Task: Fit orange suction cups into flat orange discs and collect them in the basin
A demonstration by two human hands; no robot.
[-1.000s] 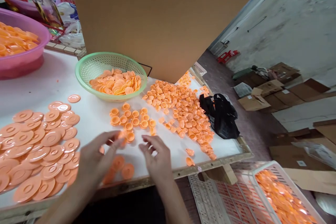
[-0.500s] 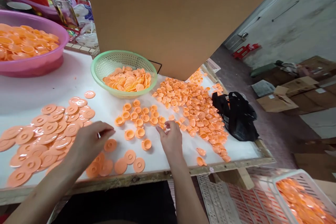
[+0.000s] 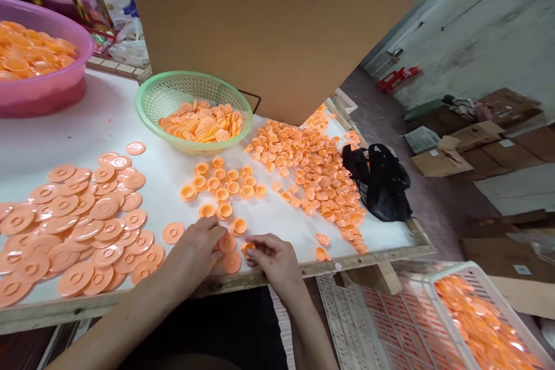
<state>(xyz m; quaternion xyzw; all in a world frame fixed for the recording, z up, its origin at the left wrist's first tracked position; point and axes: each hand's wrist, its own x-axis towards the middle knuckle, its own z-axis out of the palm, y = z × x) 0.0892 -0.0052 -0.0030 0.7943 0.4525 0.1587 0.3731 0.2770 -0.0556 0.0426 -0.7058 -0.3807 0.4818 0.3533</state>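
Note:
My left hand is closed at the table's front, thumb and fingertips at the edge of a flat orange plastic disc; the hand partly hides its grip. Another orange disc lies just below that one. Close by on the right, my right hand pinches a small orange plastic cup between thumb and fingers. Several similar small cups sit in a loose group beyond my hands. A wide spread of orange discs covers the table left of my left hand.
A green colander with orange discs stands behind the cups. A heap of small orange pieces lies to the right, beside a black bag. A large cardboard box rises behind. A pink basin stands at left; a white crate is below right.
My right hand has drawn back toward the table's front edge with a cup. My left hand has moved right, to the discs near the edge. The view has shifted slightly.

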